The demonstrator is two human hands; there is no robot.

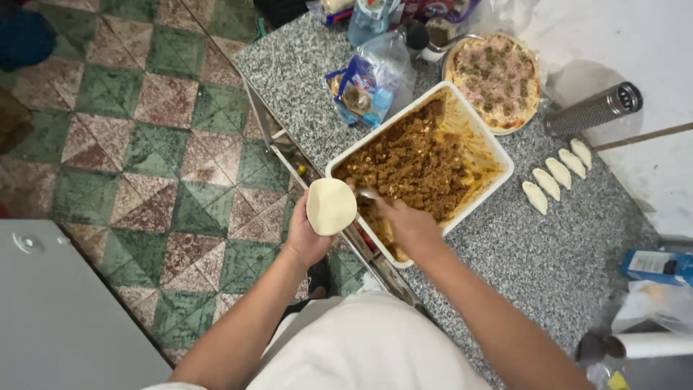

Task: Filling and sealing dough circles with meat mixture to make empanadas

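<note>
1. Your left hand (307, 235) holds a round, pale disc of raw dough (331, 206) flat on its palm and fingers, just off the near-left corner of the tray and out over the floor edge of the bench.
2. Your right hand (411, 224) has its grip closed around a metal spoon (367, 193), whose bowl is down in the filling; the hand hovers over the near end of the tray.
3. The white rectangular tray (498, 155) lies slantwise on the speckled grey granite bench (534, 253) and holds brown minced filling (415, 162), heaped mostly to its left half, with an oily bare patch on the right.
4. Four folded, pale dough turnovers (556, 177) lie in a row on the bench, to the right of the tray and apart from it.
5. Beyond the tray sits a round flat pie topped with ham and green bits (494, 79); a perforated steel cylinder (592, 110) lies to its right.
6. A clear plastic bag with a blue packet (364, 83) rests just behind the tray's far-left side.
</note>
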